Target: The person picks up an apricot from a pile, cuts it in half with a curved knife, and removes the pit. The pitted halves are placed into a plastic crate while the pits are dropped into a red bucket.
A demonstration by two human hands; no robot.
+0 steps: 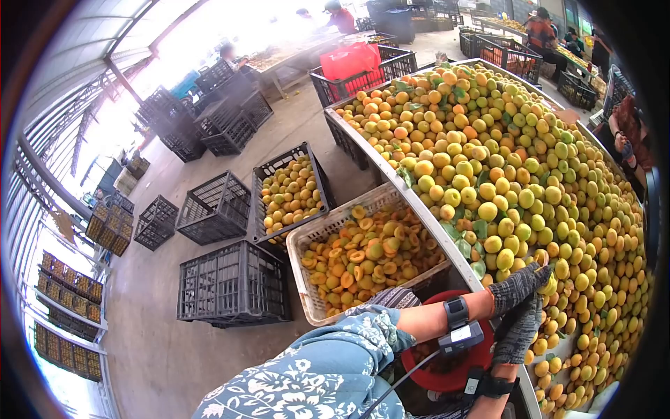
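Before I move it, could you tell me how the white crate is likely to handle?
The white crate is probably heavy, since cut fruit fills much of it. Its walls look stiff, so it should hold its shape. The loose pieces may slide if it tilts.

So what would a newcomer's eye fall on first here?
Probably the big heap of yellow and orange fruit filling the table on the right. Then the white crate of opened fruit just left of it, and the bright red tub by the table's edge.
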